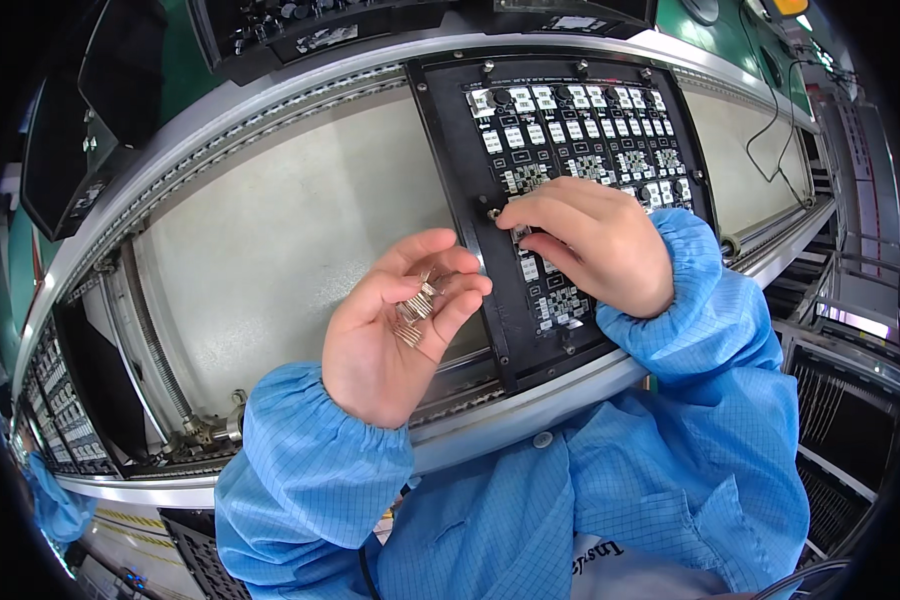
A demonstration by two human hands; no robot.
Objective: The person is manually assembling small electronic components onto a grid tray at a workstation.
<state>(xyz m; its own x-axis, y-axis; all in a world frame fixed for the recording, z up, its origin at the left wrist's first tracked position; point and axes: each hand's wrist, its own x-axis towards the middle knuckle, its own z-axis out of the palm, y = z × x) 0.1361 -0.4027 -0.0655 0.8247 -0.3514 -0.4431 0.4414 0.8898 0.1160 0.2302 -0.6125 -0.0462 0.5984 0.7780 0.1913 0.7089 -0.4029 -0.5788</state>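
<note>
My left hand [385, 330] is palm up with its fingers curled around several small silvery metal pin strips [416, 308]. It hovers just left of a black carrier frame [515, 340]. My right hand [605, 240] reaches over the frame, palm down, with thumb and forefinger bent toward each other low over its left side. Whatever lies between those fingertips is too small to make out. Set in the frame is a black circuit board [550, 130] with rows of white parts, round black parts and small chips. My right hand hides part of its middle.
The frame sits across a conveyor with metal rails [270, 97] and a pale bed [290, 200]. Black bins [320, 35] holding dark parts stand beyond the far rail. More populated boards [65, 405] lie at the far left. A thin black cable [770, 150] hangs at the right.
</note>
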